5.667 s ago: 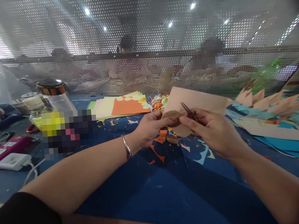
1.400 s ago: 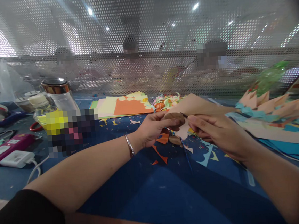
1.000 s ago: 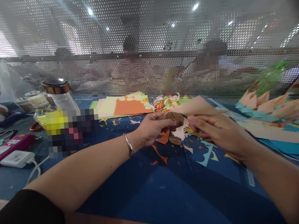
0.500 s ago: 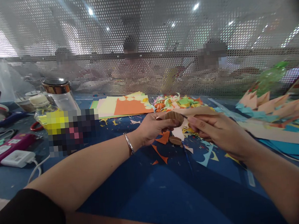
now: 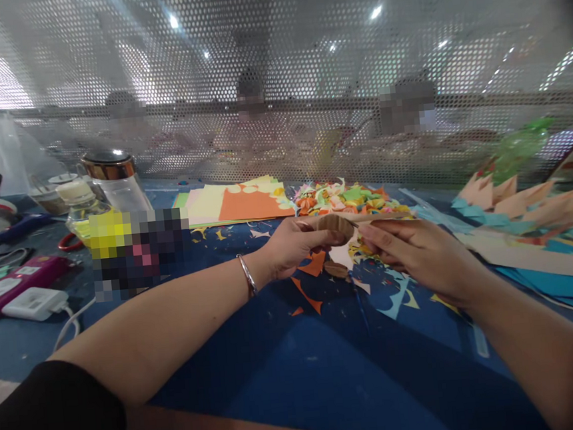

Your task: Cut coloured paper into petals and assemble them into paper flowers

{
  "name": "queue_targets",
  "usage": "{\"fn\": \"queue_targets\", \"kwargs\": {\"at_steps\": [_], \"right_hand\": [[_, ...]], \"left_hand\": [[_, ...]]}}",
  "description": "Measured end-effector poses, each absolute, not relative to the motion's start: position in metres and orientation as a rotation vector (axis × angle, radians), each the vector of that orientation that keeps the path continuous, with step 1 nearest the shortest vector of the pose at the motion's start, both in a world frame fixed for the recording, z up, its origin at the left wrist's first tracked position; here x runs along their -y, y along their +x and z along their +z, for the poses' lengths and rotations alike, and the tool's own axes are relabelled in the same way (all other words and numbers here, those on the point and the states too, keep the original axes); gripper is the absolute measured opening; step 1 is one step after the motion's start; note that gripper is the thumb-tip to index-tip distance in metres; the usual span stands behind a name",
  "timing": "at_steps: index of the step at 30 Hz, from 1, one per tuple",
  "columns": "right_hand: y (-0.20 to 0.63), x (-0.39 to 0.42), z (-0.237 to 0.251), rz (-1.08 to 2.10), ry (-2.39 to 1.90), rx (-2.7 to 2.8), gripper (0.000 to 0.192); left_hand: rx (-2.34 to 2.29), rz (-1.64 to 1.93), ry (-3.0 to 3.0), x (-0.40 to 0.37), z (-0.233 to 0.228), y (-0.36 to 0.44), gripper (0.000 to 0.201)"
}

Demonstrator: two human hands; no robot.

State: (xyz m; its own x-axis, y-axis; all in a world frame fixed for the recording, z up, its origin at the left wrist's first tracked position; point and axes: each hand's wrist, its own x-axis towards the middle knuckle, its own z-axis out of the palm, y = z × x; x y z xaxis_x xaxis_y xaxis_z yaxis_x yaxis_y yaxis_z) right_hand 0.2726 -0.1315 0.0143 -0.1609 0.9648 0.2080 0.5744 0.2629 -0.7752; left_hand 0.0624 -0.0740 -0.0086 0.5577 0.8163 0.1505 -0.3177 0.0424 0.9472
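My left hand (image 5: pixel 296 246) is closed, its thumb on a rounded brown wood-grained piece (image 5: pixel 336 229) held against a peach paper sheet (image 5: pixel 387 213). The sheet is raised off the table, seen nearly edge-on. My right hand (image 5: pixel 402 242) pinches a thin dark-tipped tool, perhaps a pen, with its tip at the brown piece's right edge; most of it is hidden by my fingers. Beneath my hands lie another brown rounded piece (image 5: pixel 336 269), orange paper offcuts (image 5: pixel 313 264) and a slim blue stick (image 5: pixel 360 302).
Stacked coloured paper (image 5: pixel 255 203) and a heap of cut paper shapes (image 5: pixel 345 198) lie at the back. Folded peach paper points (image 5: pixel 520 198) and blue sheets (image 5: pixel 558 285) stand right. Bottles (image 5: pixel 82 203) and a purple box (image 5: pixel 26 281) are left. A perforated screen (image 5: pixel 272 55) rises behind.
The peach sheet has tilted flatter and shows a narrower strip. The brown piece has turned slightly with it. Both hands stay in nearly the same place.
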Motion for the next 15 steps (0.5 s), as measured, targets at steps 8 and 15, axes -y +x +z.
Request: {"fn": "queue_targets", "kwargs": {"at_steps": [8, 15], "right_hand": [[0.2733, 0.1312, 0.0100, 0.696, -1.378, 1.832, 0.066], [0.2741, 0.1329, 0.0099, 0.699, -1.382, 1.842, 0.062]], "left_hand": [[-0.511, 0.883, 1.269, 0.0775, -0.0040, 0.0608, 0.005], [-0.445, 0.845, 1.320, 0.0764, -0.0043, 0.0592, 0.012]]}}
